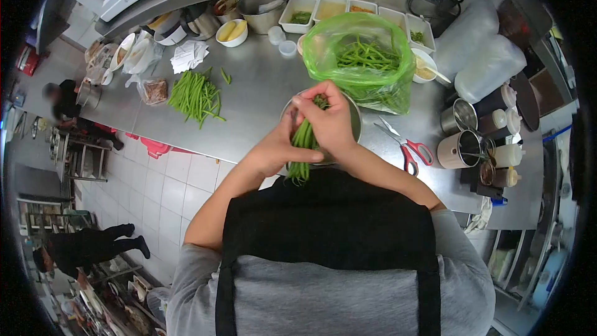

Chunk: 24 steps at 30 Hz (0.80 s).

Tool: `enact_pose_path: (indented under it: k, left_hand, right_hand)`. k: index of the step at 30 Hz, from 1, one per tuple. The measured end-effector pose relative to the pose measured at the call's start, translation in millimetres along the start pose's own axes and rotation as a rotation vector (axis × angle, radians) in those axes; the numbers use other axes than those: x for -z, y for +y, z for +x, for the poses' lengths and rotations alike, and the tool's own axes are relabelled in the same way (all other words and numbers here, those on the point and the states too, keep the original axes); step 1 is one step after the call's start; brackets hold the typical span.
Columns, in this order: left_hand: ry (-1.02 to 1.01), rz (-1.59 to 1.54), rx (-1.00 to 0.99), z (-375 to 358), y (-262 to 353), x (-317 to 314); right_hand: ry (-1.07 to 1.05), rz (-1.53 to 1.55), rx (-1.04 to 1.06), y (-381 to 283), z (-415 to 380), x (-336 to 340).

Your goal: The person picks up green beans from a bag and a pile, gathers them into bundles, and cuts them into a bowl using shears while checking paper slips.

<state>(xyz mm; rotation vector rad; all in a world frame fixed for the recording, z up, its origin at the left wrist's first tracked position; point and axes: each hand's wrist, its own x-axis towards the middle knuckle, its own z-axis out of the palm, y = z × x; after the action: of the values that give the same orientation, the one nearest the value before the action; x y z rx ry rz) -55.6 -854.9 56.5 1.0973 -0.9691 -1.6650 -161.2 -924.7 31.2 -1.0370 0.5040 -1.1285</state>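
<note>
A bunch of green beans [303, 138] stands on a slant between my hands, over a round metal bowl [356, 119]. Closed around its middle is my left hand [273, 150], with the lower tips sticking out toward my apron. My right hand [333, 123] has its fingers closed at the upper ends of the same bunch. Beyond the bowl, an open green plastic bag [317, 46] holds many more beans. Red-handled scissors [407, 148] lie with blades apart to the right of the bowl. Left of it, a pile of green beans [194, 98] rests on the steel counter [255, 74].
White tubs [329, 7] of ingredients line the back. A white bowl [233, 42] with yellow pieces and a bag of brown food [153, 91] sit leftward. Metal pots [457, 149] and sauce bottles [507, 155] crowd the right. Two people stand farther off at left.
</note>
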Motion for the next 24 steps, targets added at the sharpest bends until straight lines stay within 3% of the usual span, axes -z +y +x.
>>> enact_pose_path:
  k: [7, 9, 11, 15, 16, 20, 24]
  left_hand:
    - [0.089, 0.025, 0.085, 5.5, -12.4, -17.6]
    - [0.036, 0.01, 0.086, 6.4, -15.8, -9.3]
    - [0.028, -0.022, 0.104, 3.8, -12.5, -1.4]
    - [0.057, -0.092, 0.151, -2.8, -9.8, 8.7]
    - [0.058, -0.101, 0.154, -3.6, -10.9, 11.4]
    - [0.165, -0.007, 0.12, -4.6, -22.4, 16.2]
    - [0.298, 0.001, 0.038, -4.9, -25.0, 11.2]
  right_hand:
    - [-0.107, -0.577, 0.214, -23.6, -3.8, 27.4]
    - [-0.141, -0.58, 0.354, -32.2, -6.1, 51.5]
    - [-0.105, -0.781, 0.364, -51.1, -18.6, 95.0]
    - [0.094, -1.368, -0.052, -71.5, -73.1, 180.7]
    - [0.07, -1.659, -0.059, -66.6, -90.1, 204.1]
    - [0.282, -1.581, -0.032, -64.5, -134.9, 227.3]
    - [0.29, -1.575, -0.032, -70.4, -152.2, 219.8]
